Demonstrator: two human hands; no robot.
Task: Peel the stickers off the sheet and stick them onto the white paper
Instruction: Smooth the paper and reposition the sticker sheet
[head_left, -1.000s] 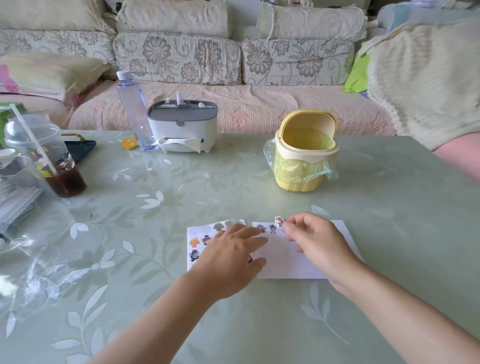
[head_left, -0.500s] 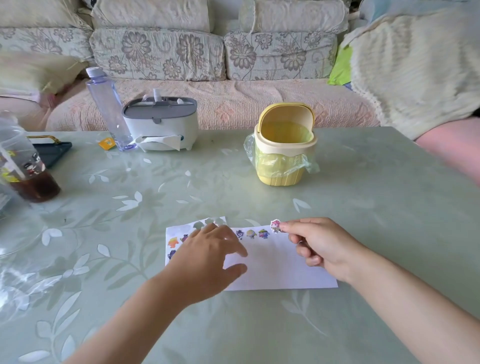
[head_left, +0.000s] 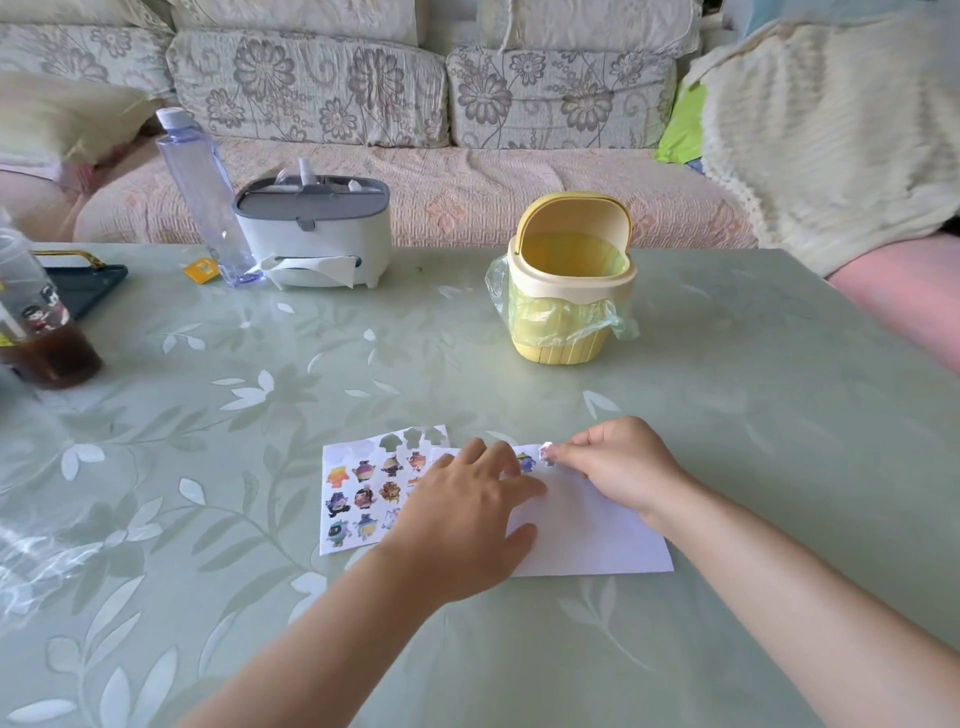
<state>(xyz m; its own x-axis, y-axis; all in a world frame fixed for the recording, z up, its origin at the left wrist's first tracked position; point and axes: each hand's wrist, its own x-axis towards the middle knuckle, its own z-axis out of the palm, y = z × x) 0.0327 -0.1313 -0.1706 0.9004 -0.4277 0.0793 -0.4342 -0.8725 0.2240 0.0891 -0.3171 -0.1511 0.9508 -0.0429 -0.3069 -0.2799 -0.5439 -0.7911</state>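
My right hand (head_left: 618, 467) pinches a peeled sticker (head_left: 546, 453) at the far edge of the white paper (head_left: 597, 540), just right of a stuck sticker (head_left: 525, 461). My left hand (head_left: 467, 519), fingers straight, rests across paper and sticker sheet (head_left: 358, 493).

Pale green leaf-print table (head_left: 727, 415). Up front, sticker sheet (head_left: 358, 493) and white paper (head_left: 597, 540) side by side, edges overlapping. Mid-right, little yellow bin (head_left: 566, 338) with a liner. Back left: tissue box (head_left: 317, 228), clear bottle (head_left: 202, 197), tiny orange packet (head_left: 200, 271), dark tray (head_left: 88, 291), cup (head_left: 47, 348) of brown drink.
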